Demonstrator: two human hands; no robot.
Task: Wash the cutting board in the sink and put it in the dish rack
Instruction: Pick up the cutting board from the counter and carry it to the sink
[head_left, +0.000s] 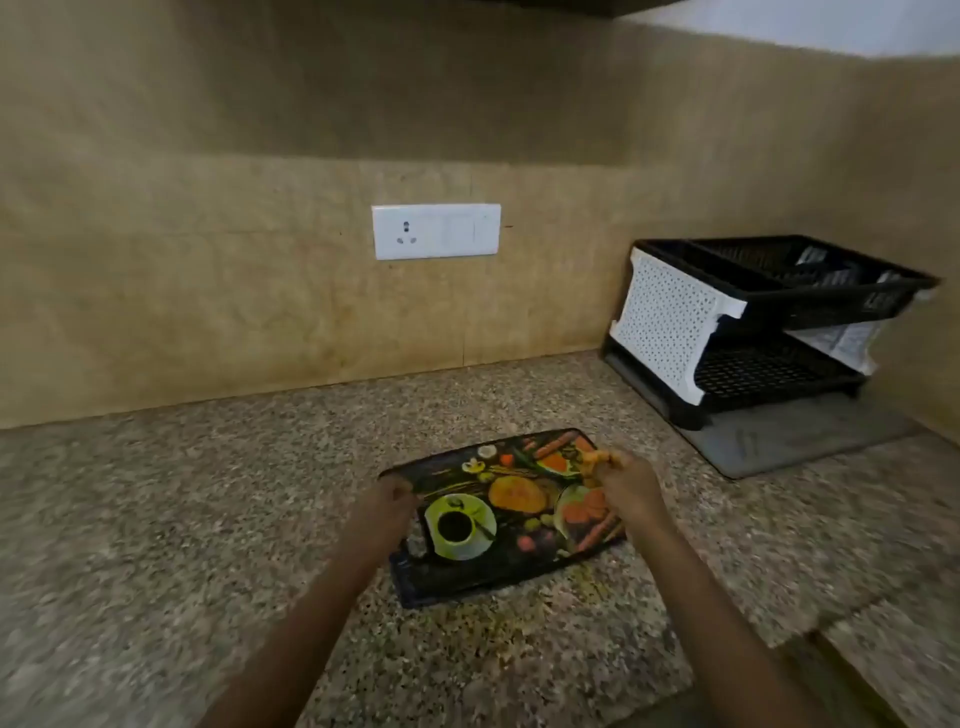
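A dark cutting board (498, 519) printed with vegetables and a green cup lies flat on the speckled granite counter (208, 519). My left hand (387, 501) is at the board's left edge with its fingers curled at the rim. My right hand (623, 480) is over the board's right side, fingers bent at the far right corner. Motion blur hides whether either hand grips the board. A two-tier dish rack (753, 317), black trays with white lattice sides, stands at the back right on a grey drain mat (789, 441). No sink is in view.
A tan tiled wall runs behind the counter, with a white socket and switch plate (436, 231) on it. The wall turns a corner behind the rack. Yellowish crumbs (519, 618) speckle the counter in front of the board. The counter's edge steps down at the lower right.
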